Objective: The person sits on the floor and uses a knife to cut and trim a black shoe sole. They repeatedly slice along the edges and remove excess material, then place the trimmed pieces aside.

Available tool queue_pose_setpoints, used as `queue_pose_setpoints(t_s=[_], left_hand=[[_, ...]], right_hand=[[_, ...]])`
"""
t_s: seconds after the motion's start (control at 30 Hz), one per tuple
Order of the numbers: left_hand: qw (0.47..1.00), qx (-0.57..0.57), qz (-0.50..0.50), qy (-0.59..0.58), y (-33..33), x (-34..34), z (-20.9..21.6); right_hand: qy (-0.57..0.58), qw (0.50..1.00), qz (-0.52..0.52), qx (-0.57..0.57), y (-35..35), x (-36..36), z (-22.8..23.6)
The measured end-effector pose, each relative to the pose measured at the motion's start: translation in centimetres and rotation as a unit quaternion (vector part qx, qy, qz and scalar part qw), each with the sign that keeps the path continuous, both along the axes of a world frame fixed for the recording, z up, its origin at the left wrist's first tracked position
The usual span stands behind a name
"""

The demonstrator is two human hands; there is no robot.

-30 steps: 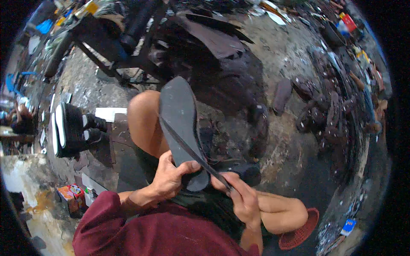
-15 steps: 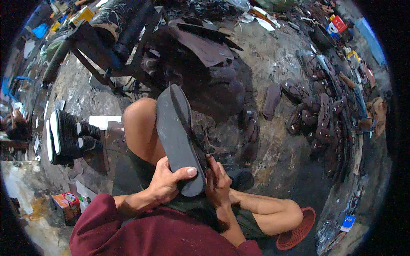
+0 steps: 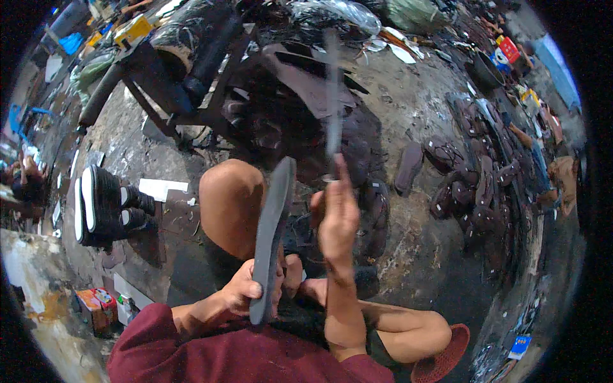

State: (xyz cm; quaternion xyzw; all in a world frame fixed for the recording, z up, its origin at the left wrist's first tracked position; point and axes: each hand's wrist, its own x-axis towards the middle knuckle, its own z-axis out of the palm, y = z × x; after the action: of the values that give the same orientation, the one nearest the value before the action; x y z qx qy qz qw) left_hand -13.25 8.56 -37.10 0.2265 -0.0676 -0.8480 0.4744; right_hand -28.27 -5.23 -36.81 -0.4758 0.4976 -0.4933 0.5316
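Upright before my lap, a grey shoe sole (image 3: pixel 271 239) is turned nearly edge-on. My left hand (image 3: pixel 244 287) is closed round its lower end, thumb on the near face. To the right of it, my raised right hand (image 3: pixel 338 220) grips a long knife (image 3: pixel 334 96); its narrow blade points away from me and is smeared by motion. The handle is mostly hidden in my fingers. Blade and sole are apart. Beyond them lies a heap of dark brown sheet pieces and offcuts (image 3: pixel 306 83) on the floor.
At the left stand black soles with white edges (image 3: pixel 89 204). A dark metal frame (image 3: pixel 159 96) rises at the far left. Many brown sandals (image 3: pixel 472 179) lie piled at right, with a single brown sole (image 3: pixel 408 167) nearer. A red-orange box (image 3: pixel 99 309) sits at lower left.
My right hand has come away from the sole's edge and risen, the knife now showing. The sole has turned from face-on to nearly edge-on and moved lower. The dark strip along it no longer shows.
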Motion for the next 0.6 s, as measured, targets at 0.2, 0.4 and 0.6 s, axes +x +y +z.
queue_pose_setpoints(t_s=[0.2,0.4,0.6], left_hand=[[0.987,-0.021,0.000,0.161,0.5,-0.2,-1.1],[0.946,-0.078,-0.086,-0.303,-2.6,-1.2,1.5],[0.921,-0.121,0.105,-0.355,-6.1,-6.3,-1.1]], right_hand=[[-0.050,0.998,0.006,-0.031,0.3,-1.5,-0.4],[-0.079,0.993,-0.002,0.089,2.9,-1.1,1.8],[-0.012,0.990,-0.093,0.106,3.2,-3.4,-2.2]])
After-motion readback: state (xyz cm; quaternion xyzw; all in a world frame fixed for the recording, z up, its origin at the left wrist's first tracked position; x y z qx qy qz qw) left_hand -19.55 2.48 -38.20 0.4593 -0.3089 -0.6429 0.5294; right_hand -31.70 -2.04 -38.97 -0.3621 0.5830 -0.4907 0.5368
